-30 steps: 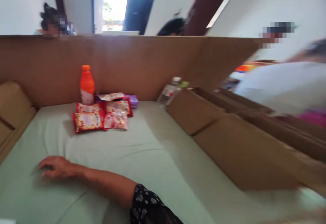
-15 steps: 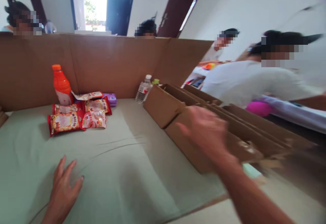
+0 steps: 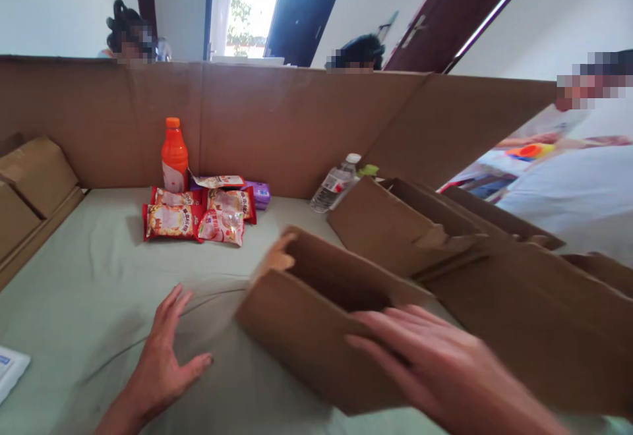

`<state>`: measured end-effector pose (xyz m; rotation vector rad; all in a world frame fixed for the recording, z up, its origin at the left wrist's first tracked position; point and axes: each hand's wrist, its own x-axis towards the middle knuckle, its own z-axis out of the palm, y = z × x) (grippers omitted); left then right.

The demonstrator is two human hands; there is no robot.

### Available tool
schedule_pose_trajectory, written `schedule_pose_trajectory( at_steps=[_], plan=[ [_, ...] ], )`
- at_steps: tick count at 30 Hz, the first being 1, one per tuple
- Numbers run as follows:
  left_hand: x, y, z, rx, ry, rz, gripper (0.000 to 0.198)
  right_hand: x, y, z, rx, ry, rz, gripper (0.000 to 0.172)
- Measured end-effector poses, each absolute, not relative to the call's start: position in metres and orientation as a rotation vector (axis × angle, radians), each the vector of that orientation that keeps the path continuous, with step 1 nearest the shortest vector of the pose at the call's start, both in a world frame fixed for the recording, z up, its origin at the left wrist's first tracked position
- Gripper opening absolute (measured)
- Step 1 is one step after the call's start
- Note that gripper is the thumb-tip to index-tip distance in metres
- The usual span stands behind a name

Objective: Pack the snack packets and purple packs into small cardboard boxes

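Head view: right hand (image 3: 435, 356) has 1 wall of the open cardboard box (image 3: 306, 336) pinched, box mostly to its left. Left hand (image 3: 165, 356) is empty, fingers spread, off the box's left end. Other boxes (image 3: 534, 310) crowd the right edge; green cloth (image 3: 109, 263) runs out leftward, cardboard wall (image 3: 277, 132) across the back.

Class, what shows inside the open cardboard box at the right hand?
Brown inner walls show in the box; its near wall, gripped by the right hand, hides the bottom.
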<state>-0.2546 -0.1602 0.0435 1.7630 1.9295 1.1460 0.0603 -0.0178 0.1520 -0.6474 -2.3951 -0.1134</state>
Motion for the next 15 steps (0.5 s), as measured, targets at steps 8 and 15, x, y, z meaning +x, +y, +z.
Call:
schedule_pose_trajectory(
  at_steps=[8,15],
  plan=[
    [-0.281,-0.205,0.046,1.375,2.023,1.379,0.092,-0.024,-0.032,0.181,-0.335,-2.266,0.245,0.022],
    [-0.278,-0.194,0.028,1.257,1.893,1.459,0.091,-0.015,0.003,0.070,-1.033,-1.851,1.159,0.053]
  ],
)
